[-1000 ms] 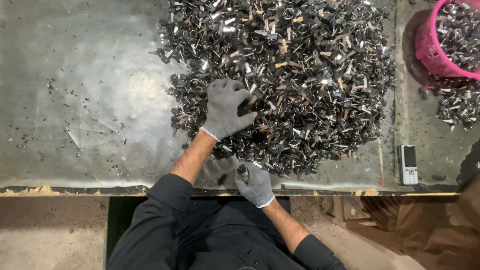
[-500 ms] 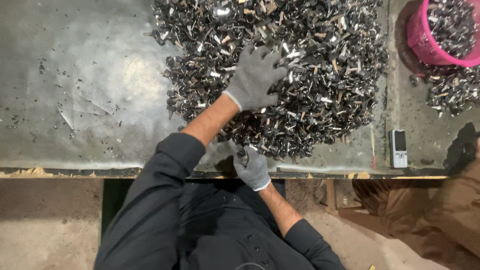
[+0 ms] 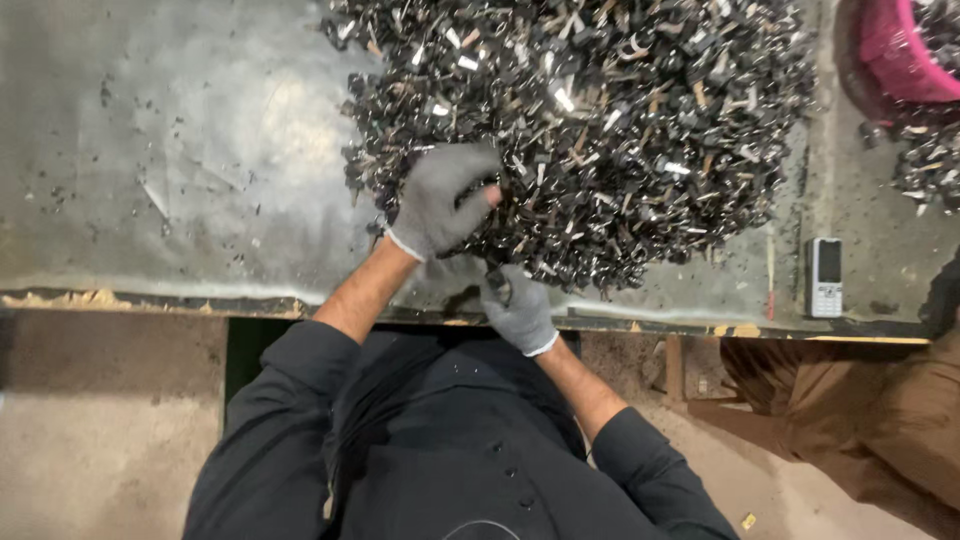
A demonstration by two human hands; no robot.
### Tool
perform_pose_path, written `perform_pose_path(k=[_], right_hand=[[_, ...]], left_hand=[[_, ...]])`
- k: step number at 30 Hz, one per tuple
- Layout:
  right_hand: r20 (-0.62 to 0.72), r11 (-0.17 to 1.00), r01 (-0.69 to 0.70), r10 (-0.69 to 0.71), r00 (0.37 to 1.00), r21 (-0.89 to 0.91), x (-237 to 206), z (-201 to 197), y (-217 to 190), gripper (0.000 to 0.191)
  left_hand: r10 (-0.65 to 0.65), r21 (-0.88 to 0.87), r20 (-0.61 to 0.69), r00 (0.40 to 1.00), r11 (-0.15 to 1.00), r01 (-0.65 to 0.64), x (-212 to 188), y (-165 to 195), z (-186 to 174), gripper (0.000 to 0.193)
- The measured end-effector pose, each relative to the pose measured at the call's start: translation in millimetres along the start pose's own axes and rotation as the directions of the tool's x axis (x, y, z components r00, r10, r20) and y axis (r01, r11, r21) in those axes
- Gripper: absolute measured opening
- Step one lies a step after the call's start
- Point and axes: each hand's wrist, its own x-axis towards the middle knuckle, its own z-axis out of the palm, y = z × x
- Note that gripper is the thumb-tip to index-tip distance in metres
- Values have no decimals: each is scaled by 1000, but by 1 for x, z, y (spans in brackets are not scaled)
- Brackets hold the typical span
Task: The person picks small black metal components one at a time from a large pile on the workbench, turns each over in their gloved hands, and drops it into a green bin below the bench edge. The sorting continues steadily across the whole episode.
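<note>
A big heap of small dark and shiny metal parts (image 3: 600, 110) covers the right half of a grey metal table (image 3: 180, 150). My left hand (image 3: 440, 200), in a grey glove, rests at the heap's near edge with its fingers curled around some of the parts. My right hand (image 3: 518, 308), also gloved, sits at the table's front edge just below the heap and pinches a small dark metal part (image 3: 497, 284) between thumb and fingers.
A pink bucket (image 3: 890, 50) holding more metal parts stands at the far right corner, with loose parts (image 3: 925, 170) beside it. A small grey mobile phone (image 3: 824, 276) lies near the front right edge. Another person in brown clothing (image 3: 860, 420) is at the right.
My left hand pulled back from deeper in the heap toward its near edge and curled its fingers. My right hand stayed at the table's front edge.
</note>
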Motion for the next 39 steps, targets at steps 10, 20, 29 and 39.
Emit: perform_pose_path(k=[10,20,29,39], right_hand=[[-19,780,-556,585,811,285,19,31,-12,32],[31,904,-416,415,909,97,-15,28,-1,28],[230,918,-367,328,916,153,13,51,-7,39],[401,913,-251,108,910,322,-8,54,-4,55]], left_hand=[[207,668,139,968,702,-246,-3,-25,-12,80],[-344,450,-413,843,728,518,-101,-25,14,31],[-389,15,-520,760,886,464,-122,-43,19,19],[-251,6,-150,956,967,255,-167,-46,28,15]])
